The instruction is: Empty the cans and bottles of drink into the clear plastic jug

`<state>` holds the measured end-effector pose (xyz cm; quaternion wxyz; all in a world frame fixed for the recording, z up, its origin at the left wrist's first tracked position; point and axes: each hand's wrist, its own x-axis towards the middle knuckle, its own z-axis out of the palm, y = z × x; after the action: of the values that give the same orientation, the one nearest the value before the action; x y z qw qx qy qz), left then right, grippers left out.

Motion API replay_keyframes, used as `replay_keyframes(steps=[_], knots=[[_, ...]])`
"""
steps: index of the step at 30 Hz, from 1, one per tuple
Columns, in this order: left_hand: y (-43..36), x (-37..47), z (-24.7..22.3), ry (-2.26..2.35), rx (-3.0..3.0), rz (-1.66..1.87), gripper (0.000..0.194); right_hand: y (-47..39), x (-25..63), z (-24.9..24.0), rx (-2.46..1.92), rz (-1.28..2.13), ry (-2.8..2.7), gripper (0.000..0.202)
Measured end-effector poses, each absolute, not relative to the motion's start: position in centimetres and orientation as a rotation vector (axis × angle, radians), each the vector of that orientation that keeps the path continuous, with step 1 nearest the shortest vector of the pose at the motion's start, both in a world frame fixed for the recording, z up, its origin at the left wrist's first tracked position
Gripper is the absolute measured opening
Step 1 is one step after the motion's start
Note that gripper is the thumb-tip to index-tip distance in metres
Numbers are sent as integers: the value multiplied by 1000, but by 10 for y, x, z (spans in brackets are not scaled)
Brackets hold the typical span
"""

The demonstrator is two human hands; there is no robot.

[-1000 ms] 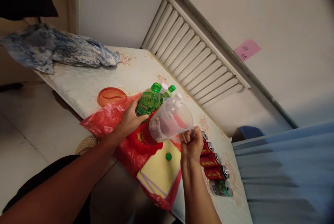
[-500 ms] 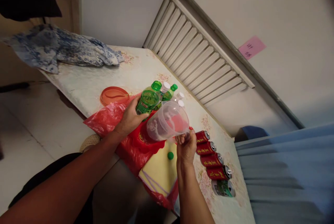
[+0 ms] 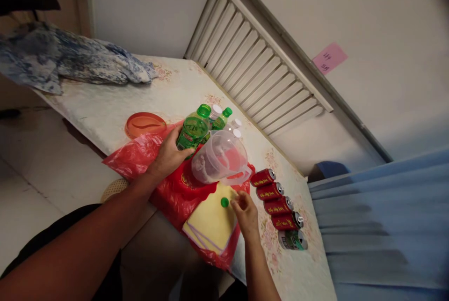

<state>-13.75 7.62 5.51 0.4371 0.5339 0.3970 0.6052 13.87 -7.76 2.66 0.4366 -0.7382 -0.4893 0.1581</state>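
Observation:
My left hand (image 3: 170, 153) is wrapped round a green plastic bottle (image 3: 192, 130) that has no cap on and tilts slightly. Beside it stands a clear plastic pitcher (image 3: 219, 158), its handle pointing toward the cans. My right hand (image 3: 248, 214) is off the pitcher, thumb and forefinger apart, close to a small green bottle cap (image 3: 224, 202). That cap lies on a folded yellow cloth (image 3: 210, 226) with purple edging. A red object with a wavy rim (image 3: 191, 191) sits by the pitcher's base, on a red plastic bag (image 3: 129, 153).
Several drink cans (image 3: 275, 206) stand in a row at the right. Behind the pitcher are more bottles (image 3: 221, 121). An orange-red lid (image 3: 145, 125) lies to the left. Patterned fabric (image 3: 101, 62) covers the far corner; a radiator (image 3: 259, 62) runs along the table's back edge.
My right hand has let go of the pitcher's handle and moved down to the cap on the yellow cloth. The left hand still holds the bottle. The view has shifted slightly.

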Motion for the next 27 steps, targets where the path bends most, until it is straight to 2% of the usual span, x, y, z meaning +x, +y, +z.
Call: replay_keyframes(steps=[6,12,18,27], knots=[[76,-139,52,990,1339,1515,73,-86,127,1,-1995,291,-1458,44],[78,-141,49,993,1330,1536,71,-85,124,-4,-2028,237,-1495,34],[68,-144,48,1029,1314,1551,71,-88,125,-5,-1981,307,-1409,27],[20,-163,50,1174,1250,1582,65,-91,138,-14,-1770,541,-1171,31]])
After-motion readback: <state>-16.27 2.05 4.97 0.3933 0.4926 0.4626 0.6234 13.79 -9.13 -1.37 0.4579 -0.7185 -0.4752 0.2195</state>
